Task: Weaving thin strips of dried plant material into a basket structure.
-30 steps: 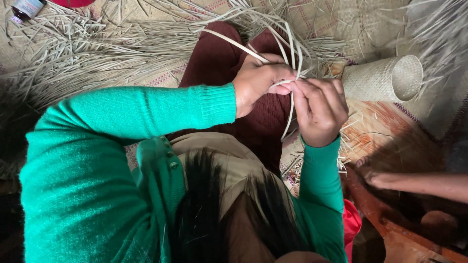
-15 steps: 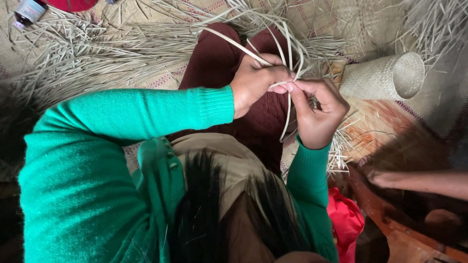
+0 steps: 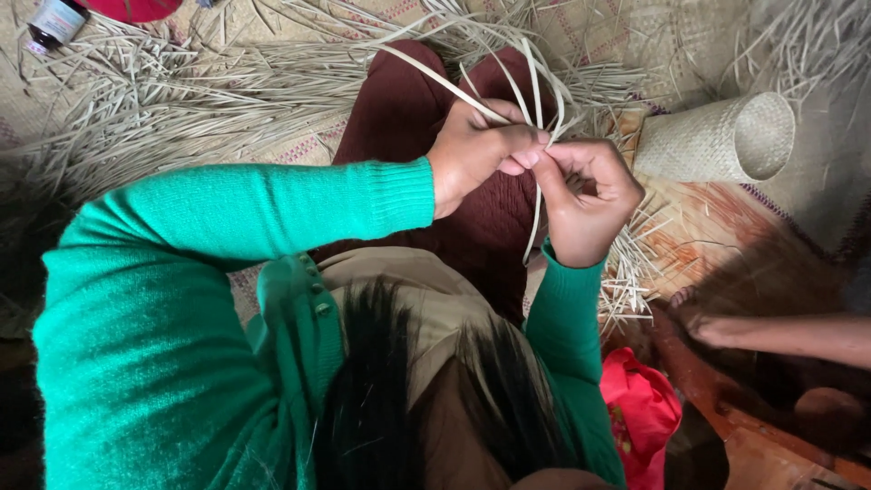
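Head view, left hand: our left hand (image 3: 476,150) pinches the pale reed strips (image 3: 535,100) between thumb and fingers, closed firmly on them.
Head view, right hand: our right hand (image 3: 585,195) is curled, its fingertips pinching the same strips, touching the left hand.
Strips: they lie between both hands, above the dark red lap (image 3: 426,118); the loose ends rise away from us.
Doing it well: we judge that we should keep the strips flat and tight, and not twist them.
Around: a woven basket (image 3: 717,141) lies on its side near the right hand.
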